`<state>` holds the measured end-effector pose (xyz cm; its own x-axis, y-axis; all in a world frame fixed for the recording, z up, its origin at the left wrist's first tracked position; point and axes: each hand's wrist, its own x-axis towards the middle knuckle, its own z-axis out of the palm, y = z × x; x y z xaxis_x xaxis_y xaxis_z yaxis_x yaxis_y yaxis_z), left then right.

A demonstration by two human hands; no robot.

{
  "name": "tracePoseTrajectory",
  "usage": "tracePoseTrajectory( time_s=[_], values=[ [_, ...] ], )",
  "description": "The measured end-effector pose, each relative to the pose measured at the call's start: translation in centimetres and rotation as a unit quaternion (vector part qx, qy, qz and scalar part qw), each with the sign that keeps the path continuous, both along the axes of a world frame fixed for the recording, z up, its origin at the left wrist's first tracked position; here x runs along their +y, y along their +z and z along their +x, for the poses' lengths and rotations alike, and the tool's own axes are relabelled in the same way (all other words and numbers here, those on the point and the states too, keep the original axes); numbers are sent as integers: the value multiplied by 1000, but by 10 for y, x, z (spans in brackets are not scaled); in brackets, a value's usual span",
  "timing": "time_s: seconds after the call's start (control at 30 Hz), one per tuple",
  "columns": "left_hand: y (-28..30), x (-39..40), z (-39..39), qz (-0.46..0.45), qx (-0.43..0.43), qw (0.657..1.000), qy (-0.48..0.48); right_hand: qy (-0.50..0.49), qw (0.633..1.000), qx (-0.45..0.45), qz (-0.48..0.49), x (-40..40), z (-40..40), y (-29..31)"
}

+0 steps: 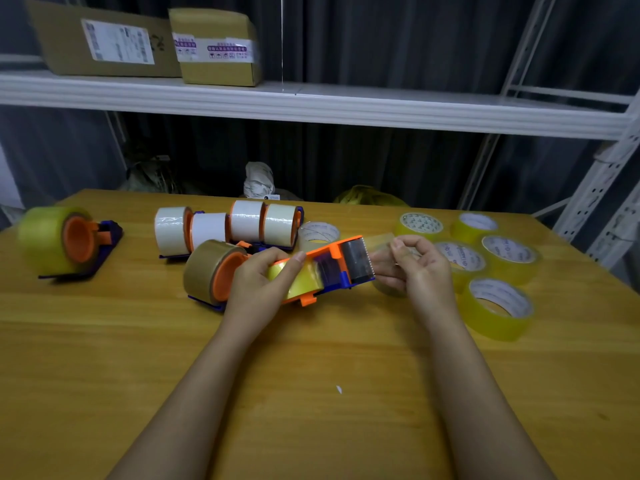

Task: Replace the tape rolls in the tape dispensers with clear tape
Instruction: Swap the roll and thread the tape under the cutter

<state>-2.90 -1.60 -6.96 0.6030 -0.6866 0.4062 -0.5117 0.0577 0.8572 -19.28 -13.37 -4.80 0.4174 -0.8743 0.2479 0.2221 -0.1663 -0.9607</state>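
Observation:
An orange and blue tape dispenser (332,268) lies on its side at the middle of the wooden table (311,393), loaded with a clear, brownish roll (204,268). My left hand (259,289) grips its body, thumb pressing the tape strip. My right hand (412,268) pinches the free end of the tape (381,242) just past the serrated blade. Several dispensers with white rolls (242,226) stand behind. Another dispenser with a clear roll (52,240) sits at far left. Several loose clear rolls (495,306) lie at right.
One loose roll (318,233) rests flat behind the held dispenser. A white metal shelf (311,105) runs above the table's far edge with two cardboard boxes (214,46) on it. A small white scrap (338,389) lies on the table near me.

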Motion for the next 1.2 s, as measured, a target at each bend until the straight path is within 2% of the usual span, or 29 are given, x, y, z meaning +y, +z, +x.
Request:
tracePoseTrajectory(
  time_s=[0.2,0.43,0.63,0.73,0.87,1.0,1.2],
  values=[
    [-6,-1,4,-7,-2,1000,-7,3,1000,-15,23,2,2,1],
    [-2,-1,1,-34,12,999,1,25,990,-78,118,-1,1,-1],
    [-3,-1,2,-36,17,999,4,-36,984,-92,147,-9,3,-6],
    [-5,-1,6,-46,25,998,18,-96,989,-75,87,-13,1,-9],
    [-8,-4,8,-43,-33,998,26,-115,993,-16,-26,-9,3,-13],
    [-10,-6,8,-46,-52,997,32,-16,1000,25,8,-6,9,-14],
    [-12,-8,12,-60,-77,995,35,-11,999,44,7,-4,13,-17]
  ],
)
